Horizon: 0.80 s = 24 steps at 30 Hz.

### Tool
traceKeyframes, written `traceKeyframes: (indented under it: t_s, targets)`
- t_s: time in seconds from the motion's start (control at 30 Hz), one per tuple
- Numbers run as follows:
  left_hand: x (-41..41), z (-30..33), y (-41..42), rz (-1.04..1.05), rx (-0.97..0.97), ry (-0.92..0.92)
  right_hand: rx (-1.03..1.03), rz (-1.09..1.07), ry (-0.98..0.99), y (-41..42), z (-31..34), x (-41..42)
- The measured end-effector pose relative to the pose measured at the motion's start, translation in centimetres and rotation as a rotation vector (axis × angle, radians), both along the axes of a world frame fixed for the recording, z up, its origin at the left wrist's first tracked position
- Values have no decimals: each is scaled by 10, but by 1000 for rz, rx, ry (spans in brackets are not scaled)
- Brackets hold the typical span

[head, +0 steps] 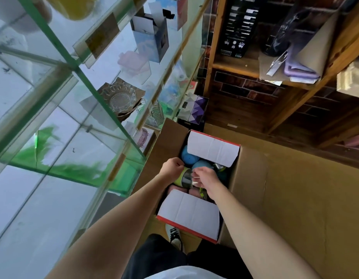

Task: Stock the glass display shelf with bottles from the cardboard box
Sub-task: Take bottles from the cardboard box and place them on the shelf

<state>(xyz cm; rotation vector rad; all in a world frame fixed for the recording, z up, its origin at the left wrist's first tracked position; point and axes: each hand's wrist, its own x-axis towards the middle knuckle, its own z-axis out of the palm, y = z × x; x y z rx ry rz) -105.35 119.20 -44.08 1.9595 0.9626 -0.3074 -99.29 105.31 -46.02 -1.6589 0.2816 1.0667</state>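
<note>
- Step in hand, by my read: the pick. Both hands are reaching down into the cardboard box [253,178] and taking hold of one bottle [183,177]; nothing is going onto the shelf yet.
- Left hand [173,165] is curling round the bottle's left side, fingers bent over it, knuckles toward the box's far flap.
- Right hand [204,177] is closing on the same bottle from its right, fingertips bent at what looks like the clear/silver part. Whether it's gripping tight or just steadying, can't tell.
- The bottle is sitting btwn the two hands, touching both: yellow-green body w/ a dark band, lying tilted, not upright, near the top of the box's contents.
- Just beyond the left hand's knuckles: a blue rounded item [187,156], prob. another bottle or lid. Beyond the right hand's fingers: a second blue one [202,164], partly hidden.
- Below the right wrist, toward the person: pink things and a strap, too hidden to name. Near flap [189,212] is lying open under both forearms.
- Glass display shelf [78,109] is standing to the left of the left hand, well above box level; its tiers are already carrying a glass dish [120,98] and small cartons.
- Next move, as I judge it: lift the bottle clear of both flaps w/o snagging the strap, swing it left, and pick a bare stretch of glass. Setting it down will need it turned upright first.
- Risk: a smooth bottle, a two-hand hold and glass shelving, so a gentle set-down is called for.
</note>
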Motion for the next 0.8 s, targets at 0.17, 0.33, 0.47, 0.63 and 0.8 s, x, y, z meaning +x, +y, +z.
traceKeyframes:
  t_s: [0.17,0.33,0.47,0.63,0.8]
  targets:
    - [2,-9,-39,-12,-83,62,-73,90,-9,-40,-13,5]
    - [7,-14,-74,52,-107,95,-130,211,25,-67,-28,7]
    - [3,-19,-96,120,-91,100,-116,320,56,-78,-38,6]
    - [-11,-23,-115,301,-98,91,-64,475,78,-82,-45,9]
    - [-35,-21,-128,487,-126,66,-59,558,60,-82,-49,13]
